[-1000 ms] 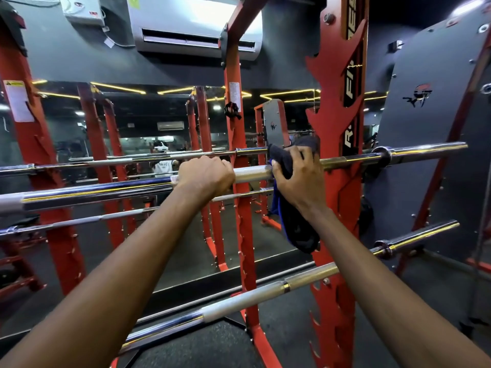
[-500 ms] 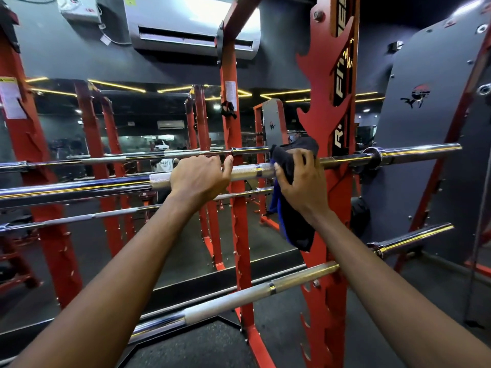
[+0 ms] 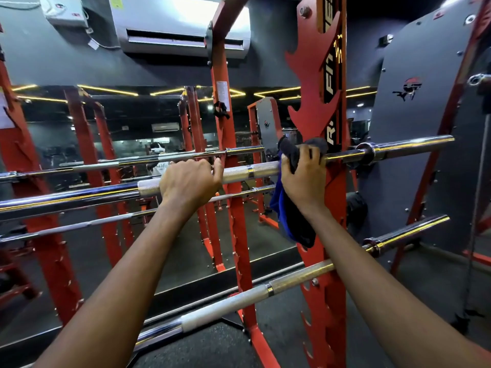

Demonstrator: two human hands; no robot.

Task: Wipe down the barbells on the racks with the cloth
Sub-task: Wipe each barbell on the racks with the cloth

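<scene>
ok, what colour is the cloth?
The cloth is black with a blue side, best seen in the head view.

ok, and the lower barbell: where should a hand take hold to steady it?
Grip the pale knurled stretch of the lower barbell, left of the red upright. Come from above on the near side, overhand: the bar lies roughly level and that stretch is bare and textured.

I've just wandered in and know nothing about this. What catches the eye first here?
Two bare arms reach out to a shiny barbell across the middle: the left hand grips its rough part, and the right hand wraps a dark cloth around it. Beside that hand stands a tall red rack post, with a lower barbell resting on it.
</scene>
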